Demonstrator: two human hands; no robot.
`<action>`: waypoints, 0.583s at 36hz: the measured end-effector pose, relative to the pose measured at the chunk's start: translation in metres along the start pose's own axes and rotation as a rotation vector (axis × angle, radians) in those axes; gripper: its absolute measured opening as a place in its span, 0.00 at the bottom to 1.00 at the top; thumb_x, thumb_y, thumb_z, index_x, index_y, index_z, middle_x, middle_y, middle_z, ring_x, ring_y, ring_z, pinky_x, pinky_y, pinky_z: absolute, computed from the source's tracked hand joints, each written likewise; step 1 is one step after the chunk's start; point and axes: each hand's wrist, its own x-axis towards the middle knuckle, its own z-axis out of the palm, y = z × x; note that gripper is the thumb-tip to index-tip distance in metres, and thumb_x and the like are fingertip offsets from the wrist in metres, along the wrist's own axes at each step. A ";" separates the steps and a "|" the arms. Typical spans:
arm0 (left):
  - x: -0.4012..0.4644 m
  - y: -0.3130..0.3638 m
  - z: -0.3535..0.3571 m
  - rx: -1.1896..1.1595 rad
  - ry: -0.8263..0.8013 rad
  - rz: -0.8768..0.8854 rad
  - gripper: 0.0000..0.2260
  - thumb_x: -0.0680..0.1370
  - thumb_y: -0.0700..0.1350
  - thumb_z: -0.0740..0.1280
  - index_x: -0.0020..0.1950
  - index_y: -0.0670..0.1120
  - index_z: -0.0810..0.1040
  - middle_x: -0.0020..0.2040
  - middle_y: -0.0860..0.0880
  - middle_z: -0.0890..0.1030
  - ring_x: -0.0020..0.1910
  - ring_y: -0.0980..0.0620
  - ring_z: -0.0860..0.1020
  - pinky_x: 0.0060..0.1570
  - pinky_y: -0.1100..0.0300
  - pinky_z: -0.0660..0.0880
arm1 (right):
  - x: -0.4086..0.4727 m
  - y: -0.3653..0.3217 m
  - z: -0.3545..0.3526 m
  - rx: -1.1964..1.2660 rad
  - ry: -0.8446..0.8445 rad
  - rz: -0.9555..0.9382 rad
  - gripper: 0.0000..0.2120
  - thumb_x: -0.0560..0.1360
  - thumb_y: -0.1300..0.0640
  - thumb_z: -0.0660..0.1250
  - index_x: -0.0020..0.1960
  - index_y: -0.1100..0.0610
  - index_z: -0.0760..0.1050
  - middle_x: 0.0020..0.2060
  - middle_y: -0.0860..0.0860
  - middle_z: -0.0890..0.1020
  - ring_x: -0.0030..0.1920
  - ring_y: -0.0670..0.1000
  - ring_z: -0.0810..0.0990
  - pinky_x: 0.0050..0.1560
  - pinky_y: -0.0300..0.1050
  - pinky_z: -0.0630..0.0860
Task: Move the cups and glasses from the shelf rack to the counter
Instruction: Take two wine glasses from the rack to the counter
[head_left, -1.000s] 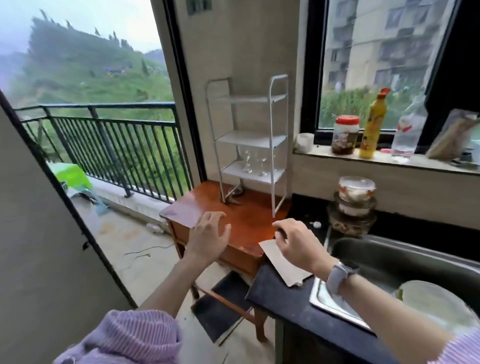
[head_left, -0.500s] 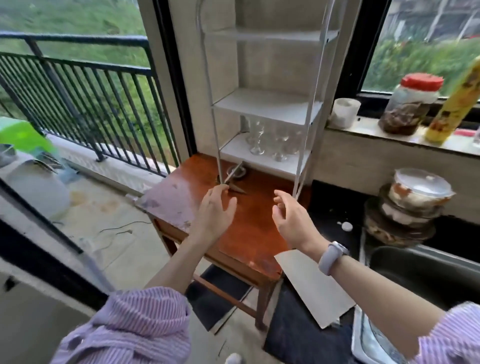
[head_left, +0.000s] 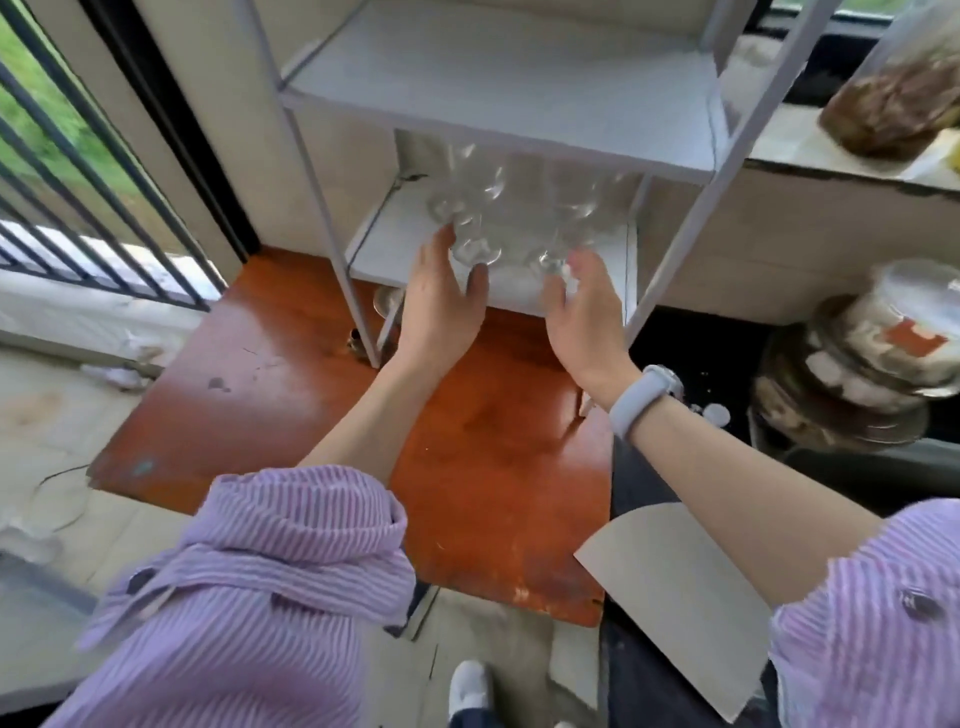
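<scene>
Both hands, left hand (head_left: 441, 306) and right hand (head_left: 584, 312), have reached the clear stemmed glasses (head_left: 511, 208); palms spread wide, nothing held.

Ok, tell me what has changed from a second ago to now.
Both hands moved forward from over the wooden table to the rack's lower shelf: left hand and right hand now reach the clear glasses, open, nothing gripped yet. The glasses stayed on that shelf.
</scene>
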 end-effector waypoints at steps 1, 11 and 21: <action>0.007 -0.001 0.003 -0.013 -0.005 -0.009 0.22 0.79 0.43 0.60 0.72 0.42 0.61 0.69 0.44 0.70 0.67 0.48 0.69 0.63 0.56 0.68 | 0.007 0.002 0.004 0.020 0.008 0.024 0.16 0.78 0.55 0.56 0.65 0.58 0.66 0.60 0.53 0.74 0.59 0.50 0.71 0.56 0.41 0.68; 0.046 -0.003 0.026 -0.134 0.006 0.001 0.17 0.80 0.44 0.58 0.67 0.40 0.64 0.62 0.42 0.76 0.60 0.49 0.75 0.54 0.64 0.70 | 0.044 0.014 0.023 0.231 0.105 0.062 0.12 0.77 0.58 0.59 0.60 0.59 0.66 0.46 0.42 0.74 0.43 0.36 0.74 0.39 0.18 0.66; 0.034 0.000 0.023 -0.171 0.056 0.088 0.07 0.80 0.44 0.58 0.53 0.42 0.69 0.41 0.41 0.78 0.40 0.42 0.77 0.35 0.63 0.71 | 0.040 0.011 0.022 0.204 0.123 0.014 0.09 0.78 0.55 0.58 0.54 0.60 0.67 0.35 0.47 0.74 0.36 0.46 0.76 0.35 0.30 0.71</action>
